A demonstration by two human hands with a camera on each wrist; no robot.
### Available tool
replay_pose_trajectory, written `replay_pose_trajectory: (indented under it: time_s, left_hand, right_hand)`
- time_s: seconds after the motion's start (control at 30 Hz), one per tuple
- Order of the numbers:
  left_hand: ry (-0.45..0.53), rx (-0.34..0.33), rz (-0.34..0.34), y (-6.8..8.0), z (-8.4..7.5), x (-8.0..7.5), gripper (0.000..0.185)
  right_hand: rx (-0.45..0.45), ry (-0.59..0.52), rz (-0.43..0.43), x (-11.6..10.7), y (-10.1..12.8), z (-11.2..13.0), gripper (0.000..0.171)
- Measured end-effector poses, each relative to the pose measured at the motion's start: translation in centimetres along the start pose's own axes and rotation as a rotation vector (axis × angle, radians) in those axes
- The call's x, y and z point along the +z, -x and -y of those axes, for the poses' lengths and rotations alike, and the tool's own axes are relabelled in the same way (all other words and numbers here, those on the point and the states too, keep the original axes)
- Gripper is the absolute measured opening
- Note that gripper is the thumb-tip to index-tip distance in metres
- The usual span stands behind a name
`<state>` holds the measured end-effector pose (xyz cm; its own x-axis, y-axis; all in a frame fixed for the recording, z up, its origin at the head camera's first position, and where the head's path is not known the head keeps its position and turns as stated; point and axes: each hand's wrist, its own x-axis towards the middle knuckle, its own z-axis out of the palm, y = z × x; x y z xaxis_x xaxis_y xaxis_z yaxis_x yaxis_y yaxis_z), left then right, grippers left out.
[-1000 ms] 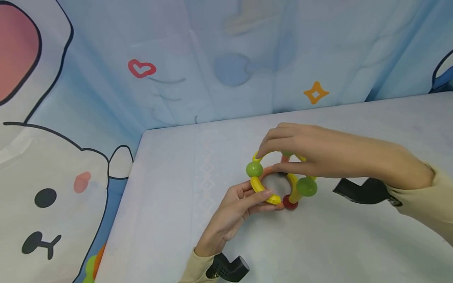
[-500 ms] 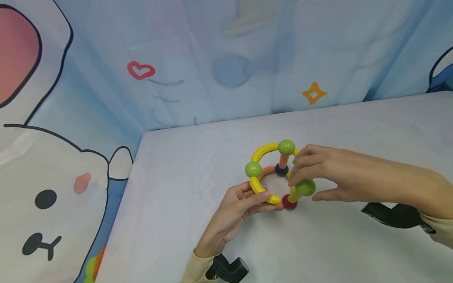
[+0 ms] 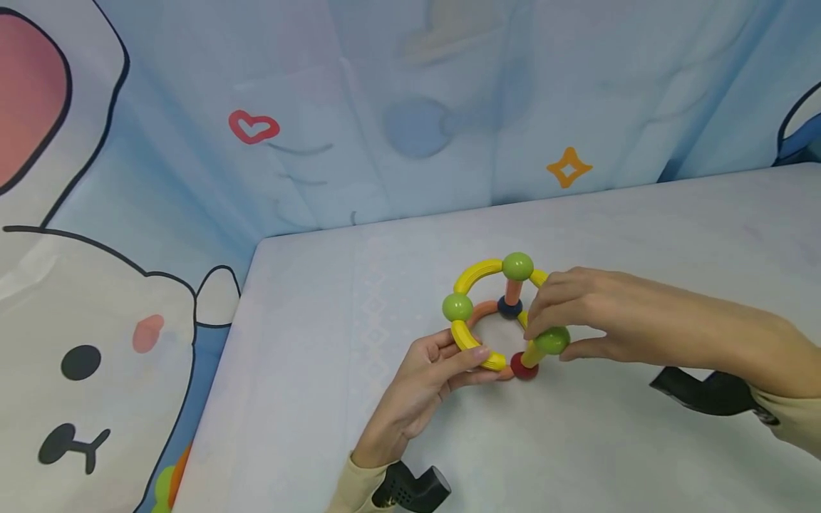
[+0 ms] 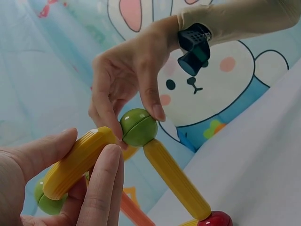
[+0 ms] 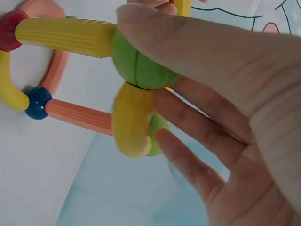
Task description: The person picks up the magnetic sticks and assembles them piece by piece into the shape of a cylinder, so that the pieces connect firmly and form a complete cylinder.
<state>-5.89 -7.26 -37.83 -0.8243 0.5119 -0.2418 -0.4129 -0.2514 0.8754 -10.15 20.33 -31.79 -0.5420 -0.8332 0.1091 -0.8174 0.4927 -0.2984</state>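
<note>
A toy frame of rods and balls (image 3: 507, 313) stands on the white table (image 3: 321, 342). It has curved yellow rods, orange rods, green balls on top, and a red ball (image 3: 524, 367) and a blue ball (image 3: 509, 308) below. My left hand (image 3: 484, 360) pinches the near curved yellow rod (image 3: 474, 342) between thumb and fingers; the left wrist view shows that rod (image 4: 77, 162) closely. My right hand (image 3: 553, 340) pinches the right green ball (image 4: 138, 127) with thumb and forefinger. Below that ball (image 5: 136, 63) a straight yellow rod (image 5: 66, 35) slants down to the red ball (image 5: 8, 30).
A blue cartoon-printed cloth (image 3: 417, 107) hangs behind and to the left of the table. The table's left edge (image 3: 218, 385) drops off near a printed white bear. Some colourful pieces (image 3: 165, 488) peek out at the bottom left. Black wrist mounts (image 3: 699, 392) sit on both sleeves.
My right hand left the top of the frame, came down to the right green ball, and its thumb closed against it. The left hand kept its hold on the yellow rod.
</note>
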Motion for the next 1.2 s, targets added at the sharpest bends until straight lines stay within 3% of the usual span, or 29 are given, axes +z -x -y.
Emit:
replay_pose_trajectory:
  time_s: [0.23, 0.5, 0.77, 1.03, 1.2]
  left_hand:
    - [0.014, 0.023, -0.021, -0.2, 0.2, 0.4, 0.031]
    - [0.024, 0.054, -0.081, -0.4, 0.6, 1.1, 0.018]
    - [0.032, 0.094, -0.122, -0.8, 1.1, 2.0, 0.029]
    - [0.019, 0.13, -0.13, -1.2, 1.3, 2.5, 0.048]
    - [0.011, 0.124, -0.127, -1.4, 1.3, 2.6, 0.049]
  right_hand:
    - [-0.05, 0.006, -0.127, 0.7, 0.5, 0.0, 0.053]
    - [-0.033, -0.006, -0.174, 1.2, 0.7, 0.0, 0.058]
    - [0.005, -0.036, -0.16, 1.4, 0.5, 0.2, 0.059]
    - [-0.044, -0.019, -0.193, 1.4, 0.3, 0.4, 0.067]
    - [-0.063, -0.017, -0.206, 1.4, 0.3, 0.4, 0.067]
